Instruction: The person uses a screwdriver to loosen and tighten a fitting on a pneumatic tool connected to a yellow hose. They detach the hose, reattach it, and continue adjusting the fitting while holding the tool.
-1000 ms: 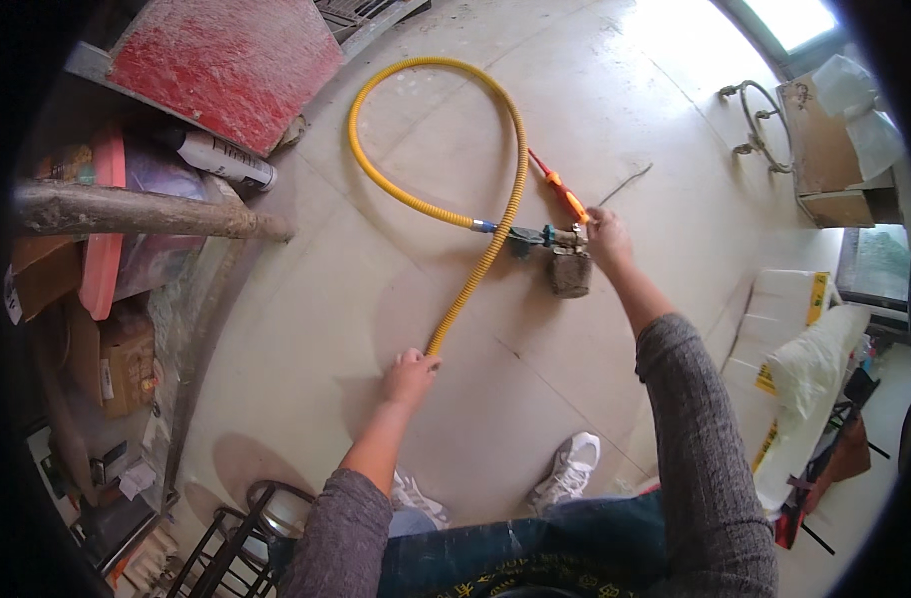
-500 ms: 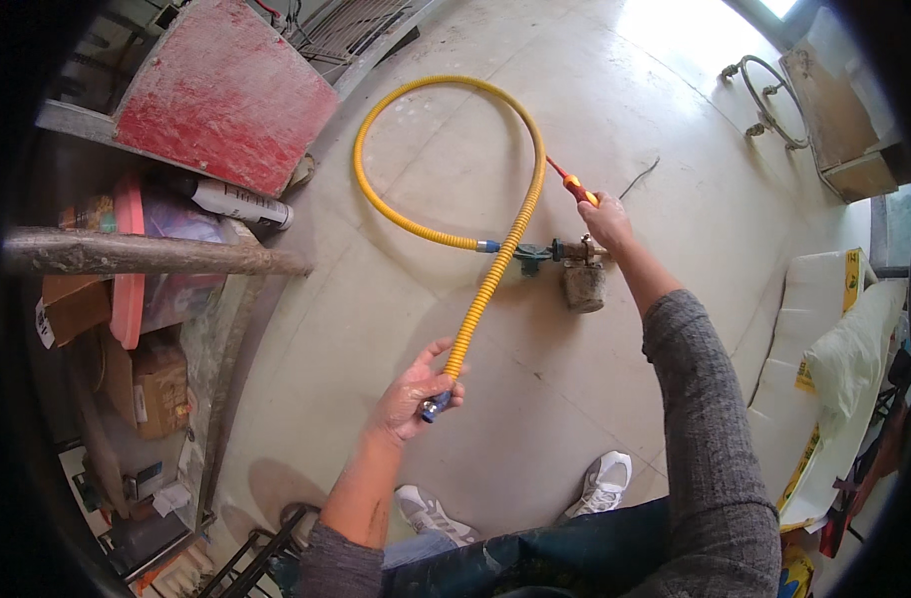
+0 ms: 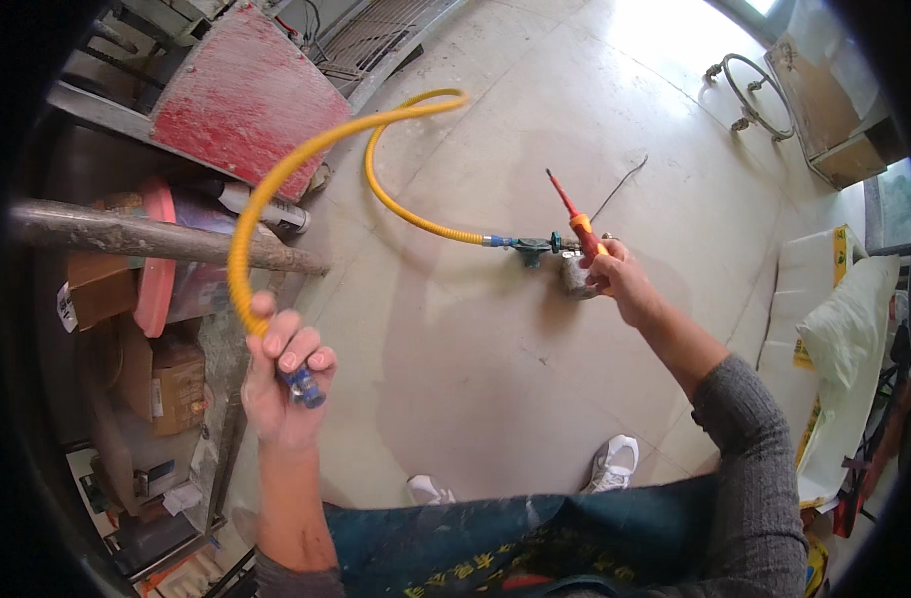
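Near its blue end fitting, a yellow corrugated hose (image 3: 238, 251) is gripped in my left hand (image 3: 284, 389), which is raised at the left. From there the hose arcs up and forward, bends back, and runs down to a green valve-like fitting (image 3: 531, 249) on the floor. My right hand (image 3: 625, 282) is closed around the red and yellow handle of a screwdriver (image 3: 588, 237), its red shaft pointing up and left. Beside and partly behind that hand lies a grey, cup-shaped metal piece (image 3: 577, 279) joined to the green fitting.
A thin bent wire (image 3: 620, 187) lies on the floor past the screwdriver. At left, a wooden pole (image 3: 166, 237) juts out before shelves with boxes and a pink-lidded bin (image 3: 158, 269). A metal ring stand (image 3: 757, 98) is far right; white foam panels (image 3: 784, 349) line the right.
My left hand has moved left with the hose end, swinging the hose out of its loop. My right hand has drawn slightly nearer, and the screwdriver now points more upward, apart from the hose.
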### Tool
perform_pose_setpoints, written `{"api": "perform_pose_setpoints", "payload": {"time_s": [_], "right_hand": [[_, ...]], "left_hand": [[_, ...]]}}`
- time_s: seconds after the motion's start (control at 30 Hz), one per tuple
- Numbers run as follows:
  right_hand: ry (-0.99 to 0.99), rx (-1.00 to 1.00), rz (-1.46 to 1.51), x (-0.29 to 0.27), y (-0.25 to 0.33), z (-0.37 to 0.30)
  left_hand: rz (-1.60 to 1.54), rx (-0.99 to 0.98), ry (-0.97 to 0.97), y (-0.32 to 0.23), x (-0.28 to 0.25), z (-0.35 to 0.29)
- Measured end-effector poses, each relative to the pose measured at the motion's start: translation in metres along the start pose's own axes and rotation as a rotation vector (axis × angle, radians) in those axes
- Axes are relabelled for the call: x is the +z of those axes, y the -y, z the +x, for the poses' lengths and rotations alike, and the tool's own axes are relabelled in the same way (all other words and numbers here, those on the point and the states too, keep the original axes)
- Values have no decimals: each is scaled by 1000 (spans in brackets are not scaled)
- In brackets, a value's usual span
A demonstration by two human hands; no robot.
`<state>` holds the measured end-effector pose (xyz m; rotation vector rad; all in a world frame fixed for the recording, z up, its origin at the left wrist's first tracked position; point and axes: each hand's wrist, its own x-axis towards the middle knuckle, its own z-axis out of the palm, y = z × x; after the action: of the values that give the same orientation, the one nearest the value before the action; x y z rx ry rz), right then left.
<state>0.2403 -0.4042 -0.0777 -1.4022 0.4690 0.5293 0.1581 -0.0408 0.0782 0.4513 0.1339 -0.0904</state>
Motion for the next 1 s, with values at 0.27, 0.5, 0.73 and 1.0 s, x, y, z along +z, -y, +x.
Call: {"api": "perform_pose_setpoints", "payload": {"time_s": [0.27,0.5,0.73,1.0], "right_hand": [[279,115,-306,100,48,-163],[32,-87,-260,144,10,-177],[105,15,-116,159,11,-180],[120,18,111,162,22,-169]], "left_hand": [[174,-278,-496,93,-55,-20],[-39,-381,-237,124,-31,-35],[-95,-266,-157,106,-31,-39],[-47,-409,-266,92,-34,-34]]}}
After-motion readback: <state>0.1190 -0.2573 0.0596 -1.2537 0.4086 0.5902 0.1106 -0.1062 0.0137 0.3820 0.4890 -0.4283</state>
